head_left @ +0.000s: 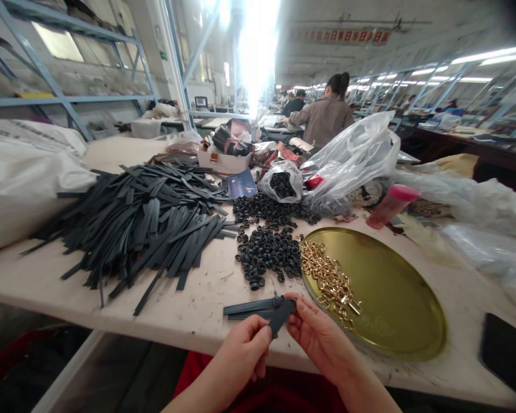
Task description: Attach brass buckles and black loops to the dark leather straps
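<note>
Between my two hands, near the table's front edge, is a black strap [281,319]. My left hand [253,344] is closed on its lower part, thumb on top. At the strap's upper end the fingers of my right hand [312,327] pinch it; whether they also hold a small part is hidden. Just behind lie a few more black straps [247,310] on the table. Beyond them sits a heap of small black loops [269,252]. Gold-coloured metal buckles [327,275] lie in the left part of a round gold tray [395,298], to the right of my right hand.
A large pile of black straps [141,223] covers the table's left side. Behind the loops stand a clear bag of loops [281,182] and a plastic bag [352,160]. A pink-lidded cup [393,205] and a dark flat object [507,353] are to the right. A person [327,117] works farther back.
</note>
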{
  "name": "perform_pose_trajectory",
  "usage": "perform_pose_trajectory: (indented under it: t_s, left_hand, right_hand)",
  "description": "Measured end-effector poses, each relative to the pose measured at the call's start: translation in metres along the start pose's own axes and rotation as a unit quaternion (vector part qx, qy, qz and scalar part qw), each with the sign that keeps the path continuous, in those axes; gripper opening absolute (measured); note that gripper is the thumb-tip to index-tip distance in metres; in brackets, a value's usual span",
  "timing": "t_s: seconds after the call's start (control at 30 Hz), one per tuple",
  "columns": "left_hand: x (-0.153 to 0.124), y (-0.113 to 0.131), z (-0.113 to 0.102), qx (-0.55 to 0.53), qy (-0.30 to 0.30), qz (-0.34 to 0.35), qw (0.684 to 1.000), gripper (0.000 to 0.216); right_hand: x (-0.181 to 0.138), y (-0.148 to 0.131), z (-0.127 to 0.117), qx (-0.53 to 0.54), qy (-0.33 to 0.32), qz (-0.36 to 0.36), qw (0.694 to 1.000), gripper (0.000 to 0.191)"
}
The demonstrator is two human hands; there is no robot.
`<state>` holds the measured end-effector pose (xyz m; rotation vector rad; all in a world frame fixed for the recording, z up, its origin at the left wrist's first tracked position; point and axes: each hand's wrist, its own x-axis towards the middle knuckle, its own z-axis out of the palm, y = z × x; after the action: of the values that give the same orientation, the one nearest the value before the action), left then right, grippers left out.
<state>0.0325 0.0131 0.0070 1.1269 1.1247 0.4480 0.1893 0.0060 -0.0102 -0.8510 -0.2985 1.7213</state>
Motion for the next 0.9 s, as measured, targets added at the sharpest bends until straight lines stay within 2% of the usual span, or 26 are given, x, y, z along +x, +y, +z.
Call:
perform_pose_trajectory:
  t_s: [0.1, 0.4, 0.53, 0.63, 0.67, 0.73, 0.83, 0.9]
  left_hand:
    - [-0.007, -0.004, 0.0, 0.009, 0.007, -0.013, 1.0, 0.017]
    - [-0.023, -0.002, 0.003, 0.033, -0.055, -0.026, 0.998, 0.018]
    - [-0.027, -0.003, 0.005, 0.136, -0.036, 0.017, 0.99, 0.021]
    - [-0.027, -0.004, 0.005, 0.197, -0.009, 0.074, 0.977, 0.025]
    - [-0.026, -0.005, 0.005, 0.193, -0.019, 0.073, 0.978, 0.025]
    - [-0.027, -0.003, 0.002, 0.136, -0.081, 0.035, 0.987, 0.02]
    - [-0.03, 0.001, -0.005, 0.022, -0.182, -0.044, 0.982, 0.019]
    - [-0.031, 0.003, -0.009, -0.019, -0.198, -0.073, 0.977, 0.019]
  right_hand:
    - [-0.006, 0.005, -0.002, -0.015, 0.01, 0.012, 1.0, 0.024]
    - [-0.029, 0.018, 0.003, -0.165, -0.01, 0.003, 0.986, 0.025]
    - [-0.033, 0.024, 0.001, -0.298, 0.017, -0.055, 0.953, 0.022]
    - [-0.034, 0.027, 0.001, -0.369, 0.005, -0.086, 0.925, 0.021]
    - [-0.034, 0.027, 0.001, -0.373, -0.002, -0.08, 0.925, 0.021]
    - [-0.034, 0.023, 0.0, -0.34, 0.006, -0.057, 0.939, 0.021]
    - [-0.031, 0.015, -0.003, -0.219, 0.064, -0.027, 0.973, 0.026]
    - [-0.029, 0.011, -0.006, -0.148, 0.091, -0.008, 0.985, 0.029]
